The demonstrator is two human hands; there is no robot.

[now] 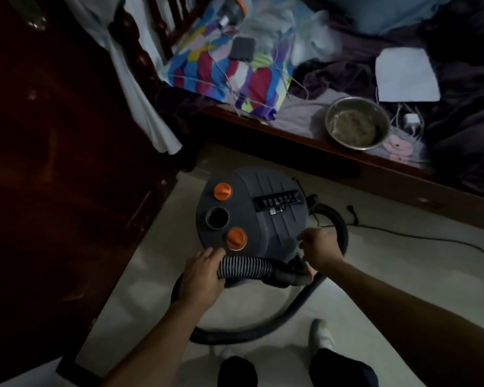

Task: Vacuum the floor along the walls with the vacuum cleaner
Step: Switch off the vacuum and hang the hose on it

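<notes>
A: Where does the vacuum cleaner [252, 216] sit?

B: On the floor [151, 275], between the dark wardrobe [53, 135] and the bed [347, 156]; its hose [246, 268] crosses the near side of the body, then loops away over the floor.

A: Grips?

B: Left grip [204, 272] wraps the ribbed hose just beside the near orange knob [236, 238], fingers curled over it; likely steadying the hose so it doesn't twist. Right grip [319, 252] sits at the black cuff [294, 272] by the canister's side, fingers bent; whether it pinches the cuff or only touches the shell, cannot tell; too blurred.

A: Why that hold?

B: A judgement: the person is seating or freeing the hose at the body; one hand feeds, the other guides; the open port [217, 217] on top has nothing in it.

A: Progress?

B: Looks like setup; no nozzle seen on the floor; the power cord [430, 241] trails off right; the walls are not yet started, by this view.
</notes>
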